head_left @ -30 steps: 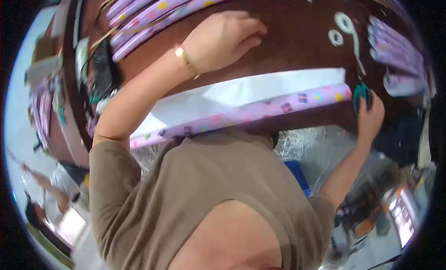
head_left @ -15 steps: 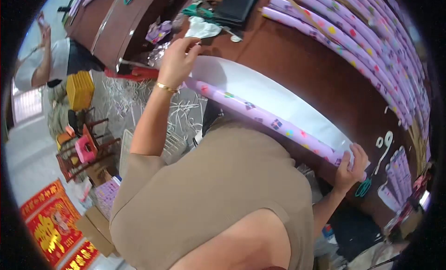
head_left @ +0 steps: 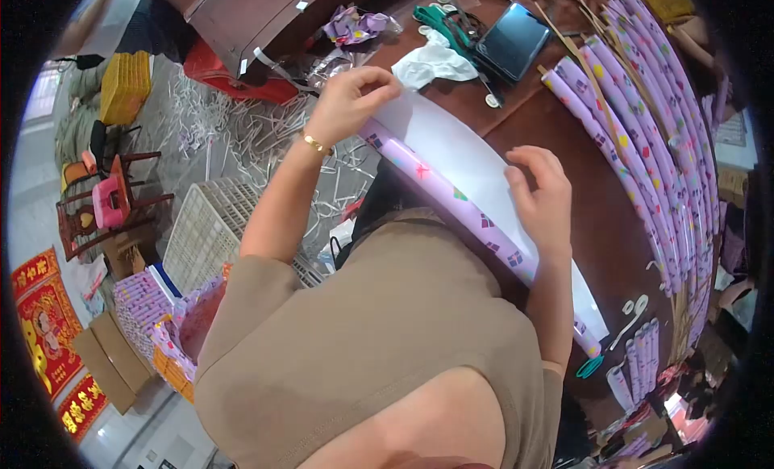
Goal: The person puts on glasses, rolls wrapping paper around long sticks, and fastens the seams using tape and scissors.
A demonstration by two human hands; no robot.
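Along the purple roll [head_left: 455, 193], its axis toward green scissors [head_left: 589, 367], the left hand [head_left: 351, 100] curls, hold unclear. Over it, the right hand [head_left: 543, 193] is half-open, empty.

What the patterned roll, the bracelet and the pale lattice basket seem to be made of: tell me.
Patterned roll: likely glossy printed paper or plastic film; highlights streak its lilac side, and its unrolled part is plain white.
Bracelet: apparently polished gold-coloured metal, from its yellow shine.
Pale lattice basket: probably moulded plastic, fairly matt, given its regular openings and even colour.
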